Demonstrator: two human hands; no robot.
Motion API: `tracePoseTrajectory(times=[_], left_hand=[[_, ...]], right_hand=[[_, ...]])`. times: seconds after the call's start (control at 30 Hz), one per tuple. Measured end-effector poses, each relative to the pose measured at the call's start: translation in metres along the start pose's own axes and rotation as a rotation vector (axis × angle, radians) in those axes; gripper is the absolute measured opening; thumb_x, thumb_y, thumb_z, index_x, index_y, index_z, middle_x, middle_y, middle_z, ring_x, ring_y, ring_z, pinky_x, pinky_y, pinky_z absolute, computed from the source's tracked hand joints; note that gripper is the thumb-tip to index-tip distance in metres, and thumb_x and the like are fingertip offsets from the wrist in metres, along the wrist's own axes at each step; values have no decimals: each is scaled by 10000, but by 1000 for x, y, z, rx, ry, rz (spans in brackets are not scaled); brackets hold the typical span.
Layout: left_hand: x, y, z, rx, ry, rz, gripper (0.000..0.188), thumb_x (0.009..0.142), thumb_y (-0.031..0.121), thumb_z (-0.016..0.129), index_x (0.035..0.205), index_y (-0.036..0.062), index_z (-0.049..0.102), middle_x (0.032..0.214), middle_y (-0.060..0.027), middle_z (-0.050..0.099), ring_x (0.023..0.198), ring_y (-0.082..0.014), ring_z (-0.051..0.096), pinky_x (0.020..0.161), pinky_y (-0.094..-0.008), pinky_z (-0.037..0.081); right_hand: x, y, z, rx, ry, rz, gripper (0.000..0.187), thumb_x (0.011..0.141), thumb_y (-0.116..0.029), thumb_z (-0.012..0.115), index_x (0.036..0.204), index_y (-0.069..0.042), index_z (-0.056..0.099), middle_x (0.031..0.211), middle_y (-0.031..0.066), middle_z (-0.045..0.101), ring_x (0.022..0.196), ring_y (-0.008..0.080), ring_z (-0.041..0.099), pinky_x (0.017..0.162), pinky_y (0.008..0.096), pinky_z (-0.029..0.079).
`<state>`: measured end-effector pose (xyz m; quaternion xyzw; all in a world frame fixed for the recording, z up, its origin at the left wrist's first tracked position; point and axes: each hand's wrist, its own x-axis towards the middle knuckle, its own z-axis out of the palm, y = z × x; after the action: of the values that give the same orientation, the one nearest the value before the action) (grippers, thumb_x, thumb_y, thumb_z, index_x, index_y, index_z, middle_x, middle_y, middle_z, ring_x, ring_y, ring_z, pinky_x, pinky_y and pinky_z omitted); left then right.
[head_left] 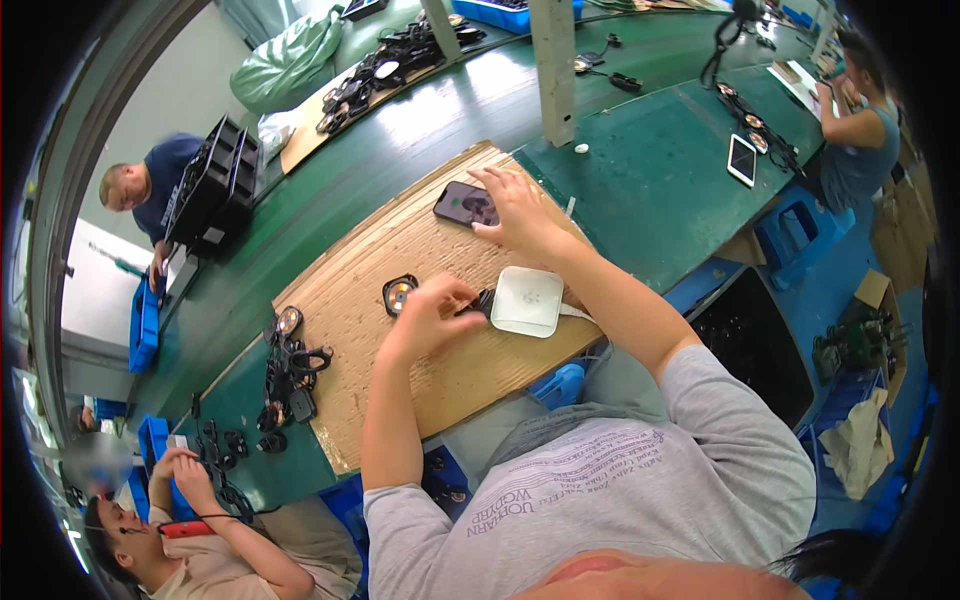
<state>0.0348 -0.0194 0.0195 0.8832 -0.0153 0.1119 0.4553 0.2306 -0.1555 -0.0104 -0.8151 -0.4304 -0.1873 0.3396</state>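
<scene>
A smartphone (462, 203) with a lit screen lies on a cardboard sheet (350, 265). My right hand (518, 212) straddles the phone's right part, thumb at its near edge and fingertips at its far edge. Closer to me, my left hand (432, 318) is over the cardboard, its fingers bent and the thumb apart from them. Beside its fingertips is a bunched black cable-like piece (484, 303), partly hidden; contact is unclear. A round black device (399, 294) with a copper-coloured coil sits just left of that hand. The shallow white square tray (527, 301) stands to its right.
Black devices with cables (288, 370) are heaped at the cardboard's left edge. Beyond runs a green conveyor belt (400, 125), with a white post (552, 75) beside it. A white phone (742, 160) lies farther right. Other people work at the left and right.
</scene>
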Motion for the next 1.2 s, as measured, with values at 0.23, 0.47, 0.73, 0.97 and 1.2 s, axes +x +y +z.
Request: tracePoseTrajectory(times=[0.23, 0.47, 0.73, 0.97, 1.2], left_hand=[[-4, 2, 6, 285, -201, 2, 161, 790, 42, 715, 942, 44, 661, 1022, -54, 629, 824, -216, 605, 753, -309, 489], [-3, 1, 2, 502, -94, 33, 176, 794, 41, 703, 966, 31, 671, 1004, -61, 651, 826, -261, 620, 748, -331, 499], [-53, 7, -115, 861, 931, -202, 185, 893, 75, 616, 1053, -13, 642, 990, -158, 665, 881, -298, 629, 782, -366, 506], [-132, -40, -183, 1161, 1291, -440, 491, 943, 213, 609, 1358, 9, 443, 1298, -226, 543, 1149, -392, 561, 945, -450, 473], [-104, -79, -161, 796, 730, -663, 568, 943, 228, 603, 1429, 23, 393, 1443, -245, 417, 1314, -405, 428, 1086, -446, 362]], right_hand=[[-35, -39, -81, 36, -719, -51, 690, 785, -343, 743, 1394, -160, 475, 1356, 164, 533, 1154, 350, 575, 1005, 422, 446], [-120, -39, -102, 74, -348, -94, 718, 749, -287, 782, 1390, -166, 480, 1409, 153, 482, 1229, 316, 510, 1044, 407, 419], [-107, -19, -100, 296, -125, -18, 731, 739, -201, 766, 1404, -198, 461, 1427, 147, 463, 1234, 332, 501, 1076, 408, 398], [-40, 61, -127, 156, 4, -20, 623, 778, -85, 688, 1367, -141, 496, 1413, 107, 491, 1286, 284, 466, 1083, 402, 397], [53, 218, -74, -363, 92, 301, 485, 825, -197, 653, 1290, -112, 546, 1288, 133, 568, 1126, 325, 582, 956, 453, 469]])
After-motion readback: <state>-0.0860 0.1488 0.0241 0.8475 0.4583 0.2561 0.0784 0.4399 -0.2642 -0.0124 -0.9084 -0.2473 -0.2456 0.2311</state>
